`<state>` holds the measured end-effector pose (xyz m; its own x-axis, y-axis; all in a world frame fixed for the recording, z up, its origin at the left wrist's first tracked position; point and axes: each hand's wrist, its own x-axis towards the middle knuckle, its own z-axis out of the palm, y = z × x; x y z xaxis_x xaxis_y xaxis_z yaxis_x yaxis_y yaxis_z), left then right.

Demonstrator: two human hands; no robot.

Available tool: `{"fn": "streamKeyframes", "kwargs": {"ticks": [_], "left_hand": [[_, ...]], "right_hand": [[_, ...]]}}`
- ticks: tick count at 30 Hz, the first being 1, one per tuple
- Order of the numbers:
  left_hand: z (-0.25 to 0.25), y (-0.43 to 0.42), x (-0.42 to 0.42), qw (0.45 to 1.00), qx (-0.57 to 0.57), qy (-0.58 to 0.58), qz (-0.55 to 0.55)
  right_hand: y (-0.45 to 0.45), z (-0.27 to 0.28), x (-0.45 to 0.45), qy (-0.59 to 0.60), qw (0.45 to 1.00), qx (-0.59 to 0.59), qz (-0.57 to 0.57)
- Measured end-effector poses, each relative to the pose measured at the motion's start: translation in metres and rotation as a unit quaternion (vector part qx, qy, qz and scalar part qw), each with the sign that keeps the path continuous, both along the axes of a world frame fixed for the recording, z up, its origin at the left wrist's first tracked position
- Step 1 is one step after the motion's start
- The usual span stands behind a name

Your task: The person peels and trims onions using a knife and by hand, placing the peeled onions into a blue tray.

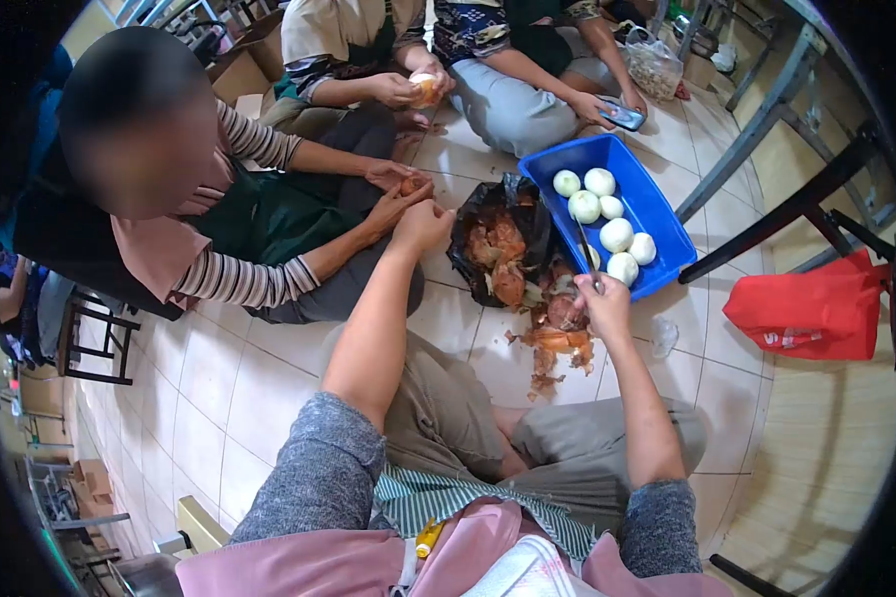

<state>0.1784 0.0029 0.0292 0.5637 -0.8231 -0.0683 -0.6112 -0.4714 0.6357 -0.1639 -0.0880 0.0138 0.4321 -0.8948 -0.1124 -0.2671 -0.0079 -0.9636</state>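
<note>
My left hand point(424, 229) is held out with its fingers closed, beside the black plastic bag point(462, 231); whatever it may hold is hidden. It is close to a co-worker's hands, which hold a brown-skinned onion point(413, 185). My right hand point(604, 302) grips a knife point(582, 242) whose blade points away from me, over the near left side of the blue tub point(679, 261). Several peeled white onions point(616, 235) lie in that tub. Onion skins point(508, 245) fill the bag, and more peelings point(561, 343) are scattered on the floor below my right hand.
The striped-sleeved co-worker sits at left. Across from me, one person holds an onion point(425, 92) and another holds a phone point(622, 116). A red bag point(808, 310) hangs at right near dark metal legs. A clear plastic bag point(653, 66) stands at the back.
</note>
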Motion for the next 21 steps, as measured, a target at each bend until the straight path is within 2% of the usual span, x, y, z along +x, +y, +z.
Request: {"fn": "streamKeyframes", "kwargs": {"ticks": [3, 6, 8, 9, 12, 14, 16, 19, 21], "left_hand": [[-0.003, -0.005, 0.025, 0.999, -0.043, -0.02, 0.017], [-0.006, -0.01, 0.034, 0.981, -0.137, -0.07, 0.122], [0.002, -0.011, 0.04, 0.972, -0.139, -0.074, 0.175], [0.009, -0.009, 0.043, 0.966, -0.14, -0.077, 0.203], [0.031, 0.002, 0.039, 0.966, -0.222, 0.038, 0.127], [-0.025, -0.012, 0.074, 0.951, -0.287, -0.001, 0.114], [-0.032, -0.016, 0.071, 0.949, -0.272, -0.048, 0.154], [-0.008, -0.012, 0.051, 0.966, -0.171, -0.073, 0.18], [-0.021, -0.015, 0.054, 0.959, -0.2, -0.118, 0.163]], "right_hand": [[-0.001, -0.005, -0.003, 0.031, 0.999, -0.022, -0.014], [-0.006, -0.014, -0.006, 0.033, 0.999, 0.005, -0.016], [-0.005, -0.022, -0.005, 0.002, 1.0, 0.005, -0.022], [-0.004, -0.022, -0.007, 0.026, 1.0, -0.01, 0.0], [0.002, -0.024, -0.008, 0.033, 0.999, -0.022, 0.015], [-0.001, -0.033, -0.009, 0.052, 0.998, 0.01, 0.037], [0.005, -0.023, -0.008, 0.018, 0.998, 0.013, 0.053], [0.011, -0.009, -0.005, -0.002, 0.998, 0.03, 0.051], [0.015, 0.002, -0.006, 0.015, 0.998, 0.042, 0.051]]}}
